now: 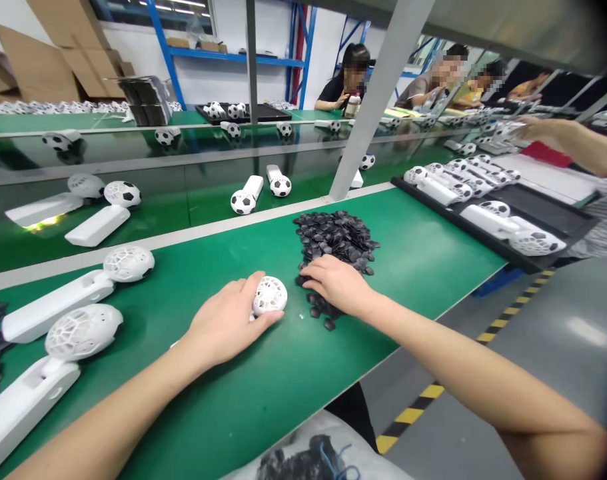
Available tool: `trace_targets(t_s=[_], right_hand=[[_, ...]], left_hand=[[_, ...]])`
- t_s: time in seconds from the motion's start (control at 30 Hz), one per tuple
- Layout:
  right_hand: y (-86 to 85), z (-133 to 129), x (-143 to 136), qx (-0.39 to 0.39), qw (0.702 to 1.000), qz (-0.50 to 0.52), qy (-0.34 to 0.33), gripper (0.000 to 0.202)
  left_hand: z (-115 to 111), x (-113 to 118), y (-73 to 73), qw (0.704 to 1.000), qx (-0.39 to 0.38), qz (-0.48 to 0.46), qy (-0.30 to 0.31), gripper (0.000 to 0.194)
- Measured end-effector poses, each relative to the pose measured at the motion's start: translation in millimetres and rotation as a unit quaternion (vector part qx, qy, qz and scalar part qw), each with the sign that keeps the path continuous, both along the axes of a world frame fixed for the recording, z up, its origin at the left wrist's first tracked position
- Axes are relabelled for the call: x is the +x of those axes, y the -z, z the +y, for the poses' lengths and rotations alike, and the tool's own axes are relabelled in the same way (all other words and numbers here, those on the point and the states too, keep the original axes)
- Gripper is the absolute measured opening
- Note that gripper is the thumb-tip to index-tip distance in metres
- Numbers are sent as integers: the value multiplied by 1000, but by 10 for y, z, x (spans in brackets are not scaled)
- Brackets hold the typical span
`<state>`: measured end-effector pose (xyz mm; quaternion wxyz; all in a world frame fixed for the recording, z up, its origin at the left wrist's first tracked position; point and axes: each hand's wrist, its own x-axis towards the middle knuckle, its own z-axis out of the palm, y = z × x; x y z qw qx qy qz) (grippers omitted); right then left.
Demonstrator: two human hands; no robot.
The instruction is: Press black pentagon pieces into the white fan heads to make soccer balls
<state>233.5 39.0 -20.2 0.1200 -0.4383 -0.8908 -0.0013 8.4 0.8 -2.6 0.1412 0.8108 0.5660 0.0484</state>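
Observation:
My left hand is closed around a white handheld fan with a round, football-patterned head. The openwork head shows between thumb and fingers, while most of its handle is hidden under the palm. On the near edge of a pile of small black pentagon pieces rests my right hand, fingers bent down to the pieces. Whether a piece is pinched under those fingertips is hidden. A few loose black pieces lie close to the right wrist.
White fans with openwork heads lie at the left. Beyond the green table, a belt carries several black-and-white fans. A black tray of fans sits at right, near another person's arm. A grey post rises ahead.

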Motion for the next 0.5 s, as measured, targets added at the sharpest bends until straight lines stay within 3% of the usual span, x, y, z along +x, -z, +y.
trace_targets(t_s=[0.17, 0.33, 0.5], right_hand=[[44, 85, -14, 17, 996, -74, -39, 19], [-73, 32, 23, -32, 997, 73, 8, 25], [-139, -164, -27, -101, 980, 170, 29, 18]], left_hand=[[0, -12, 38, 1000, 10, -6, 3, 71], [-5, -15, 56, 998, 54, 17, 39, 71], [19, -23, 41, 999, 35, -6, 37, 68]])
